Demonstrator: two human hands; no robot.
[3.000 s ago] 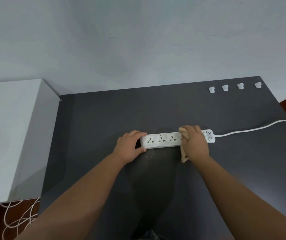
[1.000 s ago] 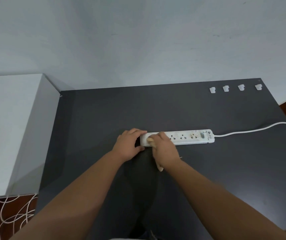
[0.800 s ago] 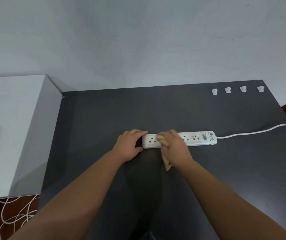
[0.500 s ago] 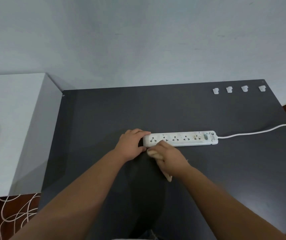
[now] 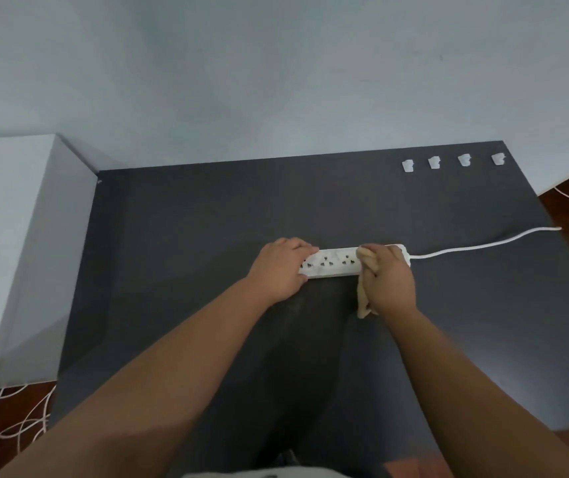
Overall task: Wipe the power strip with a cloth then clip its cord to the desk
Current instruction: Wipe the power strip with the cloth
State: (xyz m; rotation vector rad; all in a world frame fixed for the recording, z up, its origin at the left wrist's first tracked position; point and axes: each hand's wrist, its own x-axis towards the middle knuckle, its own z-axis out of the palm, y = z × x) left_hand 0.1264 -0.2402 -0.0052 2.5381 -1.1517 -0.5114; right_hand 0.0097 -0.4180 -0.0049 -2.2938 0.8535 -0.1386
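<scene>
On the dark grey table [image 5: 207, 219] the left hand [image 5: 281, 269] clamps the left end of the white plastic power strip [image 5: 331, 265] – the right hand [image 5: 388, 281], fingers clenched on a beige cloth [image 5: 364, 298], presses its right end, where the white cord [image 5: 483, 244] trails right below four small white clips [image 5: 434, 162].

Soft, even, rather dim light fills the head view, throwing a broad diffuse shadow of the person down the dark table [image 5: 179, 236] toward 6 o'clock, with no hard glare, mild softness throughout, and wide-angle bending of the table's edges at 3 and 9 o'clock.
</scene>
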